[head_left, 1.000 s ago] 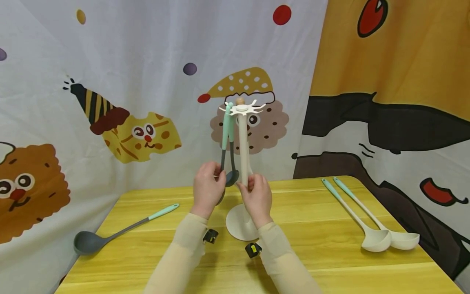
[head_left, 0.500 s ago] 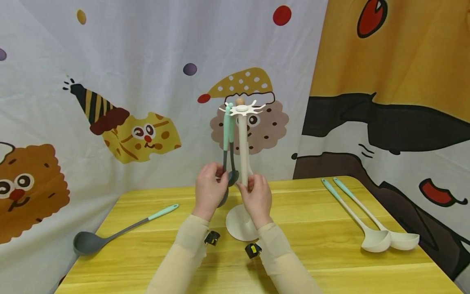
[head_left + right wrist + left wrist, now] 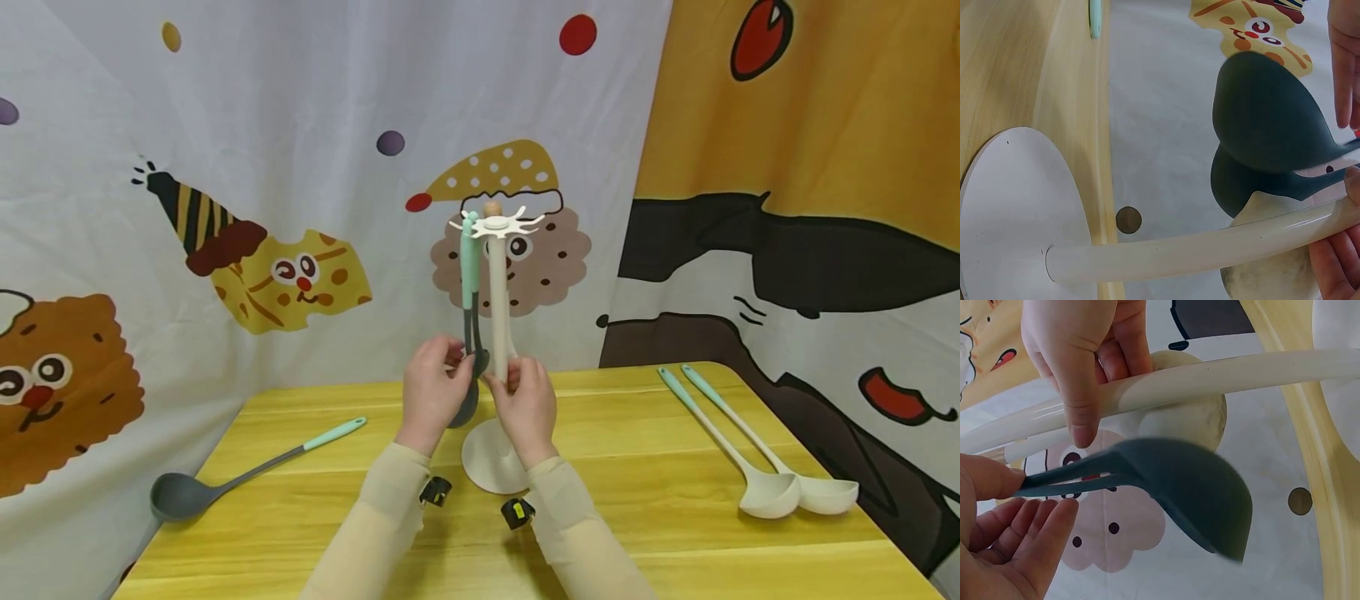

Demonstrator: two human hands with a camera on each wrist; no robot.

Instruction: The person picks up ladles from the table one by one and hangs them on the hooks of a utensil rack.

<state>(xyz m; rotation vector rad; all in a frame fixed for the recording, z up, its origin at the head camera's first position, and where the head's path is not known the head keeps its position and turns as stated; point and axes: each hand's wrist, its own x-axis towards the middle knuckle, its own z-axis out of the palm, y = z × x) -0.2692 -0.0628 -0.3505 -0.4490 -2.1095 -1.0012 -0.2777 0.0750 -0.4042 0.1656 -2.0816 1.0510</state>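
Cartoon-print curtain (image 3: 315,125) across the back. Far L on your counter (image 3: 262,542) you've got a gray ladle (image 3: 183,497) lying flat, bowl at the L edge, mint handle pointing R & away from you. Then your left hand (image 3: 432,392): fingers loose and kinda wide, thumb right by the shaft of the front dark ladle (image 3: 468,279), can't tell if it's actually touching tbh. That ladle hangs from the top hooks of the stand (image 3: 497,308), mint handle up, bowl down. The back dark ladle (image 3: 483,362) hangs just beside it, same way up, partly hidden. Stand's upright mid-counter w/ its round base (image 3: 487,467) flat. There's also a cream utensil (image 3: 1204,420) behind the pole, mostly hidden, see L wrist cam. Your right hand (image 3: 527,408) is holding the pole's lower half, thumb one side, fingers on the other. Far R, the inner white ladle (image 3: 772,494) & outer white ladle (image 3: 828,496) lie side by side, mint handles away from you, bowls nearer.
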